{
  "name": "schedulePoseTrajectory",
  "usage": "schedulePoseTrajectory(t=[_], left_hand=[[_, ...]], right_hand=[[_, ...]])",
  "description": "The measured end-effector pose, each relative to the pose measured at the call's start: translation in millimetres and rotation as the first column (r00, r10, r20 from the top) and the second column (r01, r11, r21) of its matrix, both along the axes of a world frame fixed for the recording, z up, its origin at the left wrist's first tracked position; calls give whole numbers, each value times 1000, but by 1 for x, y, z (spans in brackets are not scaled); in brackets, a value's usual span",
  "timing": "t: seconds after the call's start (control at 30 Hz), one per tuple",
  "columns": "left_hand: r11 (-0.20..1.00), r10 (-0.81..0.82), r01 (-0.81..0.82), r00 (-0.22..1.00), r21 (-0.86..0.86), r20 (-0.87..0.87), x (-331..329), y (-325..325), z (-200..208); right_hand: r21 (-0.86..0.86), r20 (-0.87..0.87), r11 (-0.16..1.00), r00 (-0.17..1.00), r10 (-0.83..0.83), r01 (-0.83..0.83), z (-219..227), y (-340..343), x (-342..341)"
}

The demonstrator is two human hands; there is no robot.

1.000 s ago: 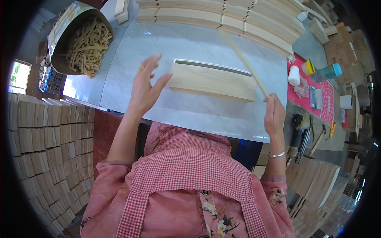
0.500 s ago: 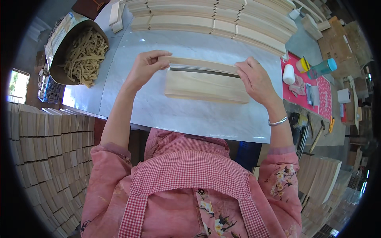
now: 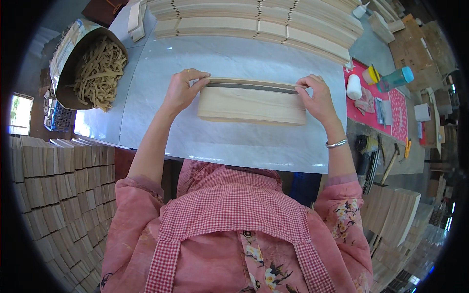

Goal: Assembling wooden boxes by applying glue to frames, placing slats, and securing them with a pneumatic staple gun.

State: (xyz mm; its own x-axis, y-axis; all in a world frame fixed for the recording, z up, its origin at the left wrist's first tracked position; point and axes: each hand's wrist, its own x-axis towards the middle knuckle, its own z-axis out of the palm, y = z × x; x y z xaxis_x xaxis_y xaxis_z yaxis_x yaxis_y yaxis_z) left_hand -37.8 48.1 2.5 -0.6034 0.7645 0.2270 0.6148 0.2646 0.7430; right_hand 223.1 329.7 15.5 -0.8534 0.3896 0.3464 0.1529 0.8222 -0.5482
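Note:
A long pale wooden box (image 3: 251,106) lies crosswise on the table in front of me, its smooth broad face towards me. Along its far edge runs a thin wooden strip (image 3: 256,82), with a narrow dark gap between it and the broad face. My left hand (image 3: 185,89) pinches the strip's left end between thumb and fingers. At the other end, my right hand (image 3: 315,95) is closed on the strip by the box's right corner. Whether the strip is seated against the box or just above it, I cannot tell.
Stacked wooden boards (image 3: 220,27) line the far side of the marbled table (image 3: 234,146). A bin of pale strips (image 3: 100,73) stands at left, above piled wooden blocks (image 3: 58,185). On a pink cloth (image 3: 398,110) at right are a white bottle (image 3: 354,87) and a teal cup (image 3: 394,79).
Both hands have brought the strip down to the box's far edge, and it now lies straighter along it. The gap has become more even. My right hand has shifted slightly.

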Motion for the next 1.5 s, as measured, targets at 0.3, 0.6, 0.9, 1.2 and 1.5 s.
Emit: schedulePoseTrajectory(t=[0.3,0.6,0.9,1.2,1.5], left_hand=[[1000,17,-14,988,-21,156,2,3,4],[987,85,-114,967,112,239,5,7,-11],[952,232,-302,816,49,530,14,10,-7],[938,296,-345,806,2,512,19,5,-5],[928,335,-371,810,-23,481,30,-14,-8]], right_hand=[[-36,2,999,1000,-18,18,-7,2,3],[-294,-55,954,995,-79,59,-17,10,2],[-455,38,870,980,-197,193,-17,6,3],[-355,66,907,974,-218,227,-24,1,4],[-220,-89,913,925,-369,344,-26,-27,24]])
